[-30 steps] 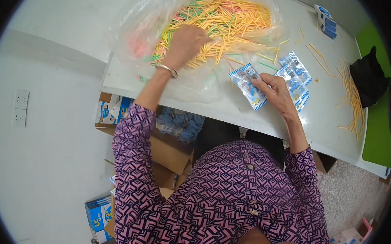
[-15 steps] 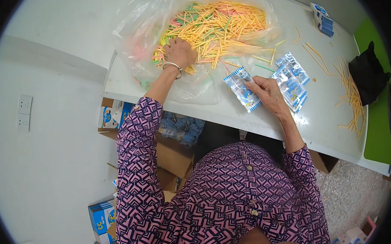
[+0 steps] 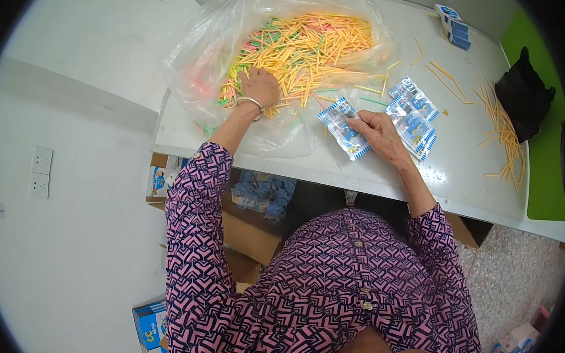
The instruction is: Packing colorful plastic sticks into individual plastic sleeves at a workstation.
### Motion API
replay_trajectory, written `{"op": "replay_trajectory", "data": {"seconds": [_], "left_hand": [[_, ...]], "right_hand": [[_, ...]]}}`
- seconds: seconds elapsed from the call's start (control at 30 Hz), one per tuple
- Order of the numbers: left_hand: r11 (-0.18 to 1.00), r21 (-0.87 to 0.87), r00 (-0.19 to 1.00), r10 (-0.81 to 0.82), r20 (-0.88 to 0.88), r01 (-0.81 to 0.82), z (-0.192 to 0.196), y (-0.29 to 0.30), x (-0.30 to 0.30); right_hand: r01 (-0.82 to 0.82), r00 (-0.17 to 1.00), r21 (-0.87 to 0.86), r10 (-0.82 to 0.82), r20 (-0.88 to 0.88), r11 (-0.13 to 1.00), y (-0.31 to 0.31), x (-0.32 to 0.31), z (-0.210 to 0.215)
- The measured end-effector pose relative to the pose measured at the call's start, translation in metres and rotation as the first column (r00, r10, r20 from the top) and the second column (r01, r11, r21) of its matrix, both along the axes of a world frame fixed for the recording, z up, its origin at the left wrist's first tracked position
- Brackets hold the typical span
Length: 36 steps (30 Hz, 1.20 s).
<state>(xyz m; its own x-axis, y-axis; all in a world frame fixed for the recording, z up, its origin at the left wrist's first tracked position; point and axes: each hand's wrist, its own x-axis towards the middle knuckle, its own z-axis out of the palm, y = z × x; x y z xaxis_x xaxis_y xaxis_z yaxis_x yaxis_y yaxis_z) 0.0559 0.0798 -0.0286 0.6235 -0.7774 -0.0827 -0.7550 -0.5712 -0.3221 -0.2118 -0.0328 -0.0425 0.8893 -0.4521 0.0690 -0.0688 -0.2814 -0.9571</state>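
My left hand [image 3: 261,88] lies on a heap of thin candy-coloured sticks [image 3: 317,48], mostly yellow with some green and pink. Its fingers look bent and somewhat apart, with the tips partly hidden among the sticks. A large clear plastic bag [image 3: 201,58] surrounds the heap. To the right, my right hand [image 3: 381,135] pinches a small blue-and-white packet [image 3: 343,129] by its right side, thumb on top. Beside that hand, more such packets [image 3: 415,120] lie overlapping on the white table [image 3: 453,159].
Loose yellow sticks [image 3: 505,130] are scattered at the table's right, near a black cloth-like item [image 3: 526,93] and a green panel [image 3: 545,180]. Small blue-and-white boxes [image 3: 454,27] stand at the back right. Under the table are cardboard boxes [image 3: 250,233] and a pile of blue packets [image 3: 264,194].
The view has shifted slightly, so the table sits a little differently in the picture. My left hand stays at the sticks, and my right hand keeps its hold on the packet.
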Motion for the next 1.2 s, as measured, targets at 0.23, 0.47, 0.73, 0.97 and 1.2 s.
{"op": "replay_trajectory", "data": {"seconds": [0.23,0.47,0.73,0.97,1.2], "left_hand": [[0.99,-0.128,0.994,0.05,-0.098,-0.063,0.015,0.002,0.005],[0.621,-0.706,0.675,-0.36,-0.644,-0.342,0.027,0.008,0.009],[0.292,-0.35,0.013,-0.752,-0.659,-0.89,0.043,-0.013,-0.044],[0.047,-0.337,0.136,-0.857,-0.498,-0.94,0.013,-0.034,-0.075],[-0.04,-0.296,0.181,-0.866,-0.466,-0.954,0.003,-0.04,-0.074]], "right_hand": [[0.12,0.989,0.149,-0.132,0.07,0.981,-0.003,0.001,0.019],[0.051,0.943,0.653,-0.252,0.217,0.756,0.027,0.041,0.035],[-0.01,0.857,0.968,-0.496,0.137,0.251,0.027,0.112,0.025],[-0.147,0.809,0.989,-0.575,0.121,0.002,0.022,0.147,0.005],[-0.198,0.79,0.98,-0.594,0.15,-0.017,0.022,0.144,0.007]]}}
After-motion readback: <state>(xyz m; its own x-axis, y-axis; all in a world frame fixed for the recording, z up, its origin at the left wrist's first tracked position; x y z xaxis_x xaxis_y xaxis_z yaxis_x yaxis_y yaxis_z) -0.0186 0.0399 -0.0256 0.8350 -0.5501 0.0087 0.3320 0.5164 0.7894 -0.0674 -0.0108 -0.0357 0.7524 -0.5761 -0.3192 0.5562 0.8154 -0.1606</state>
